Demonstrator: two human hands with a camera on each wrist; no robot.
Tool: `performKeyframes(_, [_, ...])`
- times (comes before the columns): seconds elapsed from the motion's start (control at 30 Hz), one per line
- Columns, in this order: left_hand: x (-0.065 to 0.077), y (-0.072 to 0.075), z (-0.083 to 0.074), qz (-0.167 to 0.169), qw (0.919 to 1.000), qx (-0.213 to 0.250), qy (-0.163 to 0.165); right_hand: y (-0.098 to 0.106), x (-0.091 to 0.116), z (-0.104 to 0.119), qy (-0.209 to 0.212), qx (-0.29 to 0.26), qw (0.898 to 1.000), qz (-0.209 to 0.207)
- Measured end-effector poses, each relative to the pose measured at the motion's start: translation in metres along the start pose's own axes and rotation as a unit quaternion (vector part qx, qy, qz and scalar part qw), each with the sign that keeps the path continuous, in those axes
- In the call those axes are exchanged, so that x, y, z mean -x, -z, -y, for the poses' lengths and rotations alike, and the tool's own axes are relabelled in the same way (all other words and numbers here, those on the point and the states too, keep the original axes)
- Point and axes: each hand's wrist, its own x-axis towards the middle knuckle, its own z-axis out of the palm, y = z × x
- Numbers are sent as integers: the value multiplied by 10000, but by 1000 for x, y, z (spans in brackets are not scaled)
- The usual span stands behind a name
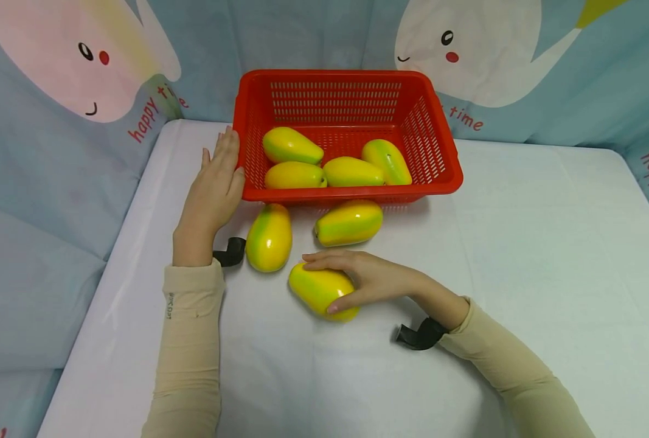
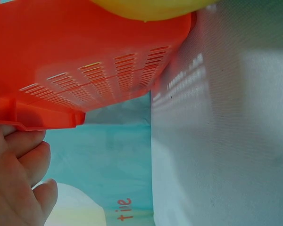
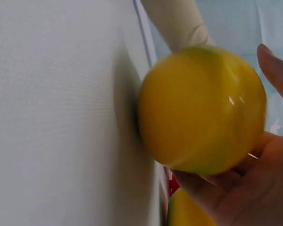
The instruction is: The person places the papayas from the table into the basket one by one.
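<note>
My right hand (image 1: 365,277) spans a yellow-green papaya (image 1: 319,289) on the white table, fingers along its far side and thumb over its near side. In the right wrist view, the papaya's (image 3: 198,113) rounded end faces the camera beside the fingers. My left hand (image 1: 215,179) lies with extended fingers along the left side of a red plastic basket (image 1: 444,152). The left wrist view shows its fingers (image 2: 33,160) at the basket's rim. Several papayas (image 1: 291,146) lie inside the basket. Between basket and right hand are an upright-lying papaya (image 1: 269,238) and a sideways one (image 1: 351,223).
A black curved wrist piece (image 1: 231,252) sits beside the left cuff, and another black piece (image 1: 419,334) beside the right cuff. A blue curtain (image 1: 313,36) with printed whales hangs behind the white table (image 1: 548,255) and along its left side.
</note>
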Motion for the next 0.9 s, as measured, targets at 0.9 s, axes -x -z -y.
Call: performKeyframes(0.9, [-1, -1, 1, 9, 10000, -34, -14, 1, 1, -6, -473, 181, 9985, 186])
